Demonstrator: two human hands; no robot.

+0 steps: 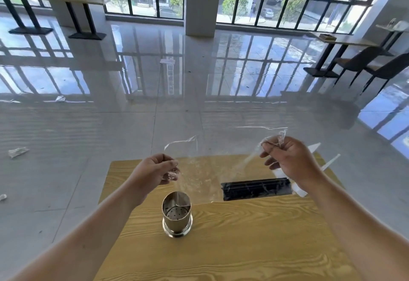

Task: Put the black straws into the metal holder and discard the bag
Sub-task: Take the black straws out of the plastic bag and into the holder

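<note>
A clear plastic bag (199, 176) hangs stretched between both hands above the wooden table (232, 247). My left hand (155, 170) pinches its left edge and my right hand (290, 159) pinches its upper right corner. A bundle of black straws (254, 188) lies sideways in the bag's lower right part, near the table top. The metal holder (176, 215), a shiny cylinder with a perforated bottom, stands upright on the table below my left hand. A lower corner of the bag dips into its mouth.
White pointed plastic pieces (314, 147) lie at the table's far right edge behind my right hand. Crumpled plastic scraps (17, 151) lie on the glossy tiled floor to the left. Chairs (358, 61) and tables stand far off at the right.
</note>
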